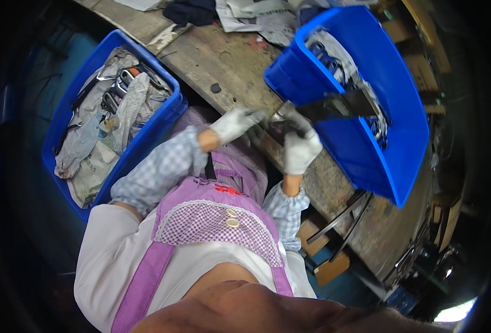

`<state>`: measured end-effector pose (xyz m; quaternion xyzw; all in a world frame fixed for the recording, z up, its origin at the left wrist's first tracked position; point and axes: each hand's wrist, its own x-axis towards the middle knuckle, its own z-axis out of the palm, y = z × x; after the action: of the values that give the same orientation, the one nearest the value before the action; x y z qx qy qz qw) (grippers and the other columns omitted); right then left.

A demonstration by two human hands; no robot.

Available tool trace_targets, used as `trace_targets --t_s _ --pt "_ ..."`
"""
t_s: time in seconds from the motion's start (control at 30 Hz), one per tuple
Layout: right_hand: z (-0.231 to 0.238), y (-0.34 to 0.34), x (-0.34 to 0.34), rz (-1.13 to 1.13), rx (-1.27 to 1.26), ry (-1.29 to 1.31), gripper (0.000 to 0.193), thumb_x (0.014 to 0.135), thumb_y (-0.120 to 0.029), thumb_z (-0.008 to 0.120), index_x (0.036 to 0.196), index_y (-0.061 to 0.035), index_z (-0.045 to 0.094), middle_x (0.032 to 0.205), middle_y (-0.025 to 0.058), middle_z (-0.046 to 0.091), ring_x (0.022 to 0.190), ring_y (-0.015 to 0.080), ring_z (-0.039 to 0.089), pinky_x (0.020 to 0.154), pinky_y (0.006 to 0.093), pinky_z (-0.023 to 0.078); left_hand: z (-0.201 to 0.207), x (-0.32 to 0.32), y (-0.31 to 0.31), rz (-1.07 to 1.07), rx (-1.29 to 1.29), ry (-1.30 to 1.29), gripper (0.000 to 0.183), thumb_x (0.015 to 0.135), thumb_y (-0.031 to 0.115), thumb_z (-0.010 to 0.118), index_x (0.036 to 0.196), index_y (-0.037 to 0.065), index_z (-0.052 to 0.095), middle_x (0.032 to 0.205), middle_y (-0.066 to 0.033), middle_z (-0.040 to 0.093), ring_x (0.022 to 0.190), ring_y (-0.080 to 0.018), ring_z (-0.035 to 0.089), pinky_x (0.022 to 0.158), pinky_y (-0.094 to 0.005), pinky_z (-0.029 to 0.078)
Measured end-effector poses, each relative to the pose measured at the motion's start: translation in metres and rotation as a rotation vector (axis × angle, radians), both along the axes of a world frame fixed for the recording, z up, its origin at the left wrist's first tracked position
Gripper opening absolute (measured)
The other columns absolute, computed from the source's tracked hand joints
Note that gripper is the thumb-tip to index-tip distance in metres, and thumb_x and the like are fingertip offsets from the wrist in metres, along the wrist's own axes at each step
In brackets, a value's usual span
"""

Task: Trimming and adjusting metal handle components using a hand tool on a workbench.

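Observation:
Both my hands wear white gloves with greyed fingers and are close together over the table's near edge. My left hand [233, 124] reaches in with its fingers drawn together; motion smears them, and what they pinch is hidden. My right hand [302, 149] has its fingers bent round a small shiny metal piece [279, 115]. Just beyond these fingers, a long dark flat metal strip [337, 106] extends right across the rim of a blue bin. I cannot tell whether the strip joins the small piece.
That blue bin [402, 166] stands tilted on the worn table [228, 64], with metal parts and paper inside. Another blue bin [177, 91] at left holds crumpled paper and metal pieces with dark handles. Newspaper [256, 16] and dark cloth [190, 11] lie at the back.

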<state>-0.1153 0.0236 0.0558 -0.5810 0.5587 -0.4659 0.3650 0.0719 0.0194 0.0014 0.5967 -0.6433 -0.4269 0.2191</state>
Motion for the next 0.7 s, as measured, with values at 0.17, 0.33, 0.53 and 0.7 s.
trace_targets --t_s 0.17,0.33,0.53,0.7 --pt "-0.010 -0.016 0.076 0.693 -0.201 -0.004 0.029 0.073 0.004 0.061 0.096 -0.0062 0.076 0.092 0.0132 0.073 0.082 0.0250 0.071 0.077 0.0345 0.056 0.074 0.077 0.069 0.238 0.495 0.469 0.040 0.098 0.028 0.065 0.131 0.004 0.061 0.084 -0.0047 0.064 0.069 -0.0120 0.059 0.061 -0.0287 0.049" --pt "-0.054 -0.081 0.118 0.620 -0.531 0.696 0.023 0.078 -0.018 0.075 0.100 -0.0164 0.075 0.105 0.0108 0.070 0.091 0.0343 0.065 0.074 0.0461 0.052 0.088 0.178 0.124 0.820 0.201 0.471 0.043 0.098 0.028 0.066 0.130 -0.001 0.061 0.071 0.0022 0.055 0.054 -0.0059 0.049 0.048 -0.0244 0.038" --pt "-0.061 -0.075 0.169 0.652 -0.377 0.409 0.013 0.078 -0.008 0.073 0.089 -0.0126 0.077 0.096 0.0099 0.070 0.088 0.0300 0.068 0.080 0.0384 0.055 0.029 0.320 0.190 1.522 -0.025 0.474 0.049 0.098 0.033 0.065 0.128 -0.005 0.056 0.070 0.0005 0.054 0.052 -0.0094 0.055 0.042 -0.0267 0.047" --pt "-0.001 -0.023 0.285 0.971 -0.456 0.239 0.030 0.088 -0.016 0.071 0.118 -0.0143 0.069 0.125 0.0145 0.066 0.108 0.0307 0.065 0.094 0.0377 0.052 -0.064 0.341 0.179 1.396 -0.080 0.163 0.045 0.098 0.030 0.063 0.126 -0.004 0.056 0.085 -0.0085 0.063 0.063 -0.0175 0.061 0.064 -0.0320 0.056"
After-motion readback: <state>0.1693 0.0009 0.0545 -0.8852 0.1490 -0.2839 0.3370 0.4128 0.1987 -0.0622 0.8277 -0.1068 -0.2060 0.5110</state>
